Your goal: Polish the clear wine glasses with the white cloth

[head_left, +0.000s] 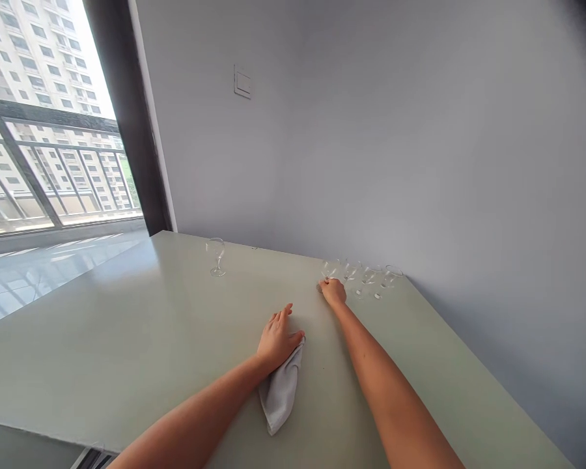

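Leaning on the pale table (127, 339), the left hand (277, 342) lay over a grey cloth (280, 397), its weight presumably there to stop the fabric slipping. And look across to the right: stemmed glasses (369, 276) stood bunched near the wall (420, 130), set far back, perhaps for safety from an elbow. The nearest glass (330, 268), at the left end of that cluster, was in the right hand (333, 291), held low, likely because a low hold steadied it best; stem or foot, one could not tell. Out left, a lone glass (216, 253) stood upright, well apart.

Now the pose! The right arm ran long and nearly straight, wrist low, fingers curled in and closed on the glass. The left forearm slanted in from the near edge, palm down, fingers extended and loosely parted, thumb out over the cloth's upper corner; any grip beneath the palm was hidden.
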`<control>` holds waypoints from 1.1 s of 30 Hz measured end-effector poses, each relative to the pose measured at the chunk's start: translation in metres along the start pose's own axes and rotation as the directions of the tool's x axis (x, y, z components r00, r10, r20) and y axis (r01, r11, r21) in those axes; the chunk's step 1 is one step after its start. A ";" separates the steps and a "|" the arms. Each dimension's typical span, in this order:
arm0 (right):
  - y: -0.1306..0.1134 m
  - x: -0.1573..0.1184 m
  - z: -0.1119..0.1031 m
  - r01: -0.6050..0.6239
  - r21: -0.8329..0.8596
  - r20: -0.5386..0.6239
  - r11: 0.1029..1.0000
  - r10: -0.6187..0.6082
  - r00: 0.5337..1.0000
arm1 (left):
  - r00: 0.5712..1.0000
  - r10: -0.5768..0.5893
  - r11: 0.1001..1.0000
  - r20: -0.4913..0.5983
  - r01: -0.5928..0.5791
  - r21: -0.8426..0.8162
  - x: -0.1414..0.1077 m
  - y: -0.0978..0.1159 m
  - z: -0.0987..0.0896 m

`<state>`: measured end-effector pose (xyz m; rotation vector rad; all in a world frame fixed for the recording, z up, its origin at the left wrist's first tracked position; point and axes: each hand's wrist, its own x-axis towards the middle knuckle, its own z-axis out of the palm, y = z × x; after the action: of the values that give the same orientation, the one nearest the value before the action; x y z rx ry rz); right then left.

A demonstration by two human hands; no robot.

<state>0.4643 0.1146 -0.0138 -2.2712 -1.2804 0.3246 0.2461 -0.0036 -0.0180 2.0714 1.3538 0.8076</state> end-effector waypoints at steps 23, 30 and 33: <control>-0.016 -0.173 -0.045 0.460 0.089 0.224 0.884 -0.467 0.855 | 0.686 -0.632 0.624 -0.361 0.174 -0.762 0.034 -0.035 -0.041; -0.007 -0.183 -0.027 0.446 0.165 0.321 0.879 -0.476 0.819 | 0.492 -0.730 0.646 -0.474 0.273 -0.713 0.043 -0.079 -0.089; 0.000 -0.180 -0.028 0.393 0.355 0.234 0.848 -0.488 0.841 | 0.485 -0.706 0.690 -0.516 0.304 -0.657 0.057 -0.095 -0.101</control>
<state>0.3813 -0.0468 0.0027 -1.6485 -1.7471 0.6777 0.1326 0.0936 -0.0053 0.7772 1.8110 1.5952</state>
